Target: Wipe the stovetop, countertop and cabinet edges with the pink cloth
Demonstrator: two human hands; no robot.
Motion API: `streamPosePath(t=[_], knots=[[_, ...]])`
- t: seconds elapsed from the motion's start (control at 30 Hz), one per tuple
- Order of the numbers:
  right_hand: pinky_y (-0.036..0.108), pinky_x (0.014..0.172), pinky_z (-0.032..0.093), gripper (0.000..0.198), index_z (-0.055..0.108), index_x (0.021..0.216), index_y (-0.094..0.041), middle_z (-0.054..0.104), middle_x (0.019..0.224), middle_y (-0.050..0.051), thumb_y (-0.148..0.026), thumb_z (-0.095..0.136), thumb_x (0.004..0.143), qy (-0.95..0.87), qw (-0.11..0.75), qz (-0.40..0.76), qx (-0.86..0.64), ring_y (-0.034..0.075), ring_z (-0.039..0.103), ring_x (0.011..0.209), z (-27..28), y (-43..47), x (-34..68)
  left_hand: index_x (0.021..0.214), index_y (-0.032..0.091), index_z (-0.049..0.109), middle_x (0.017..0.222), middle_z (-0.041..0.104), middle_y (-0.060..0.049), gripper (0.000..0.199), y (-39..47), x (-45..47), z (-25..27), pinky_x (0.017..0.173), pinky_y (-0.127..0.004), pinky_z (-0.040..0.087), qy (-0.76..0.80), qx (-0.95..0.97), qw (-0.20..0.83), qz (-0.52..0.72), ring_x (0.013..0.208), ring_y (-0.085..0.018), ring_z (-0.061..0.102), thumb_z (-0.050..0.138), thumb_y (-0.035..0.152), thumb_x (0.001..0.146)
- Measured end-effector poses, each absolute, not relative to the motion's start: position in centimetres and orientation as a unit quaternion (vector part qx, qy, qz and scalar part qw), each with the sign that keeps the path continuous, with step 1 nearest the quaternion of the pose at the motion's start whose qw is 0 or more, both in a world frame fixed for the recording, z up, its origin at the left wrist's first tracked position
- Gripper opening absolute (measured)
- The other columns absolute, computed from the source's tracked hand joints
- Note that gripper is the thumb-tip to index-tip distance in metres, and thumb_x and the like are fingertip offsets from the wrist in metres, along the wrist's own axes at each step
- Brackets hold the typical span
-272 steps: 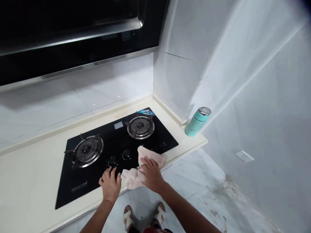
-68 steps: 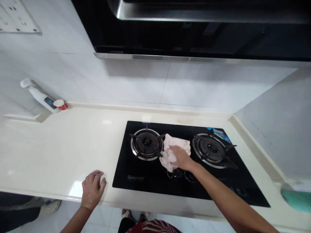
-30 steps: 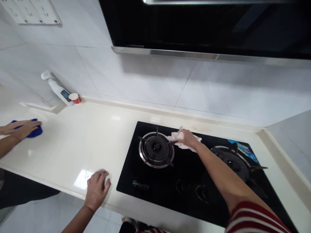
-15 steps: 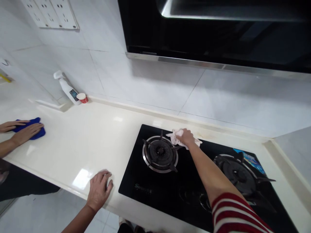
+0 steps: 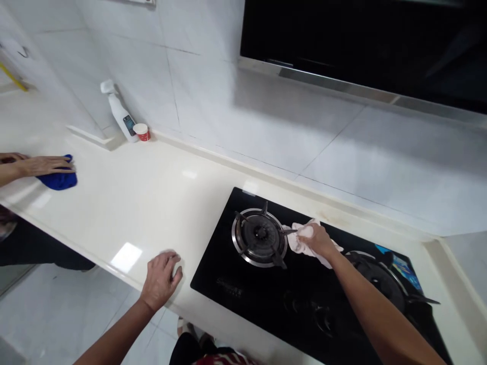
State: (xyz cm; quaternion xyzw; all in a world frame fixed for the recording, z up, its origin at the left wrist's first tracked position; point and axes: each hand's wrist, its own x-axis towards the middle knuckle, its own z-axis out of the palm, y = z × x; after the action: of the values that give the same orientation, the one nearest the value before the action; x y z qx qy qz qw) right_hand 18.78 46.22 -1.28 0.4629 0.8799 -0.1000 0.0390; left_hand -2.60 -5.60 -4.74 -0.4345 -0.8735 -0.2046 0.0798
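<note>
With my right hand I grip a crumpled pale pink cloth, pressed on the black glass gas hob. The cloth lies just right of the left burner, against one prong of its pan support. Resting on the pale counter near its front edge is my left hand, left of the hob, its fingers loosely bent, thumb apart and nothing held. The right burner is partly hidden behind my right forearm.
At far left, a co-worker's hands press a blue cloth on the counter. A white spray bottle and a red-and-white cup stand by the wall. Above the hob hangs a black range hood. A blue sticker lies on the hob.
My right hand has moved the pink cloth rightward and nearer to me, away from the hob's back edge. The view has shifted. My left hand stays on the counter; the co-worker's hands have shifted.
</note>
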Motion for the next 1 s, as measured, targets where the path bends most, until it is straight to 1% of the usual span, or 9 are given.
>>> streamPosePath(t=[0.13,0.27,0.4,0.47,0.53,0.63,0.77,0.87,1.0], knots=[[0.039,0.091,0.047,0.063,0.05,0.132,-0.012,0.057,0.129,0.023,-0.052,0.062,0.085,0.856,0.024,-0.109,0.504,0.034,0.059,0.116,-1.5,46.6,13.6,0.111,0.022,0.063,0.116,0.066,-0.01,0.02,-5.6,-2.6,-4.7,0.092,-0.042,0.042,-0.875,-0.431,0.087,-0.201,0.112,-0.027,0.059,0.054,0.027,0.094],[0.041,0.093,0.046,0.066,0.046,0.137,-0.014,0.051,0.135,0.022,-0.057,0.06,0.088,0.843,0.02,-0.123,0.522,0.032,0.055,0.118,-1.5,47.5,11.0,0.109,0.023,0.063,0.115,0.067,-0.009,0.019,-5.5,-2.8,-4.6,0.093,-0.042,0.043,-0.869,-0.437,0.097,-0.21,0.113,-0.027,0.06,0.053,0.028,0.093],[0.047,0.098,0.048,0.054,0.051,0.136,-0.02,0.053,0.137,0.012,-0.053,0.059,0.094,0.846,0.034,-0.131,0.516,0.026,0.056,0.117,-1.4,47.4,13.6,0.108,0.023,0.063,0.116,0.067,-0.01,0.019,-5.5,-2.9,-4.8,0.094,-0.043,0.043,-0.872,-0.432,0.088,-0.213,0.113,-0.027,0.06,0.054,0.031,0.093],[0.044,0.1,0.047,0.057,0.049,0.138,-0.019,0.052,0.138,0.013,-0.051,0.062,0.093,0.848,0.047,-0.132,0.511,0.026,0.055,0.119,-1.1,46.6,16.3,0.108,0.023,0.064,0.117,0.067,-0.01,0.02,-5.5,-2.9,-4.9,0.094,-0.044,0.042,-0.875,-0.427,0.083,-0.212,0.112,-0.028,0.059,0.054,0.032,0.093],[0.038,0.098,0.046,0.065,0.045,0.14,-0.015,0.052,0.138,0.017,-0.05,0.064,0.089,0.847,0.065,-0.133,0.511,0.028,0.056,0.121,-0.8,45.2,19.4,0.108,0.023,0.064,0.119,0.066,-0.01,0.02,-5.5,-2.9,-5.1,0.093,-0.044,0.042,-0.876,-0.425,0.083,-0.211,0.111,-0.028,0.059,0.054,0.033,0.093],[0.038,0.092,0.046,0.067,0.045,0.138,-0.013,0.052,0.138,0.022,-0.055,0.06,0.088,0.832,0.096,-0.127,0.531,0.033,0.06,0.118,-0.4,41.9,24.4,0.109,0.022,0.064,0.119,0.065,-0.01,0.021,-5.6,-3.0,-5.2,0.093,-0.044,0.042,-0.875,-0.427,0.083,-0.214,0.11,-0.028,0.058,0.054,0.033,0.094],[0.043,0.092,0.046,0.066,0.045,0.136,-0.017,0.051,0.139,0.021,-0.064,0.05,0.09,0.815,0.129,-0.098,0.557,0.036,0.062,0.116,-0.5,37.6,28.9,0.109,0.023,0.065,0.12,0.065,-0.01,0.022,-5.5,-3.1,-5.2,0.093,-0.045,0.042,-0.877,-0.423,0.071,-0.216,0.111,-0.029,0.057,0.054,0.033,0.093],[0.045,0.091,0.047,0.06,0.047,0.132,-0.018,0.052,0.136,0.019,-0.061,0.05,0.09,0.83,0.143,-0.094,0.532,0.035,0.063,0.113,-0.2,35.6,29.1,0.109,0.022,0.065,0.119,0.065,-0.011,0.023,-5.4,-3.1,-5.2,0.092,-0.044,0.042,-0.878,-0.425,0.074,-0.208,0.111,-0.029,0.057,0.054,0.033,0.092],[0.046,0.09,0.046,0.052,0.051,0.125,-0.021,0.056,0.132,0.015,-0.057,0.055,0.087,0.87,0.16,-0.119,0.451,0.034,0.062,0.111,0.9,33.5,26.2,0.11,0.021,0.064,0.119,0.064,-0.012,0.024,-5.2,-3.0,-5.2,0.09,-0.044,0.041,-0.88,-0.427,0.088,-0.189,0.111,-0.03,0.056,0.053,0.033,0.093]])
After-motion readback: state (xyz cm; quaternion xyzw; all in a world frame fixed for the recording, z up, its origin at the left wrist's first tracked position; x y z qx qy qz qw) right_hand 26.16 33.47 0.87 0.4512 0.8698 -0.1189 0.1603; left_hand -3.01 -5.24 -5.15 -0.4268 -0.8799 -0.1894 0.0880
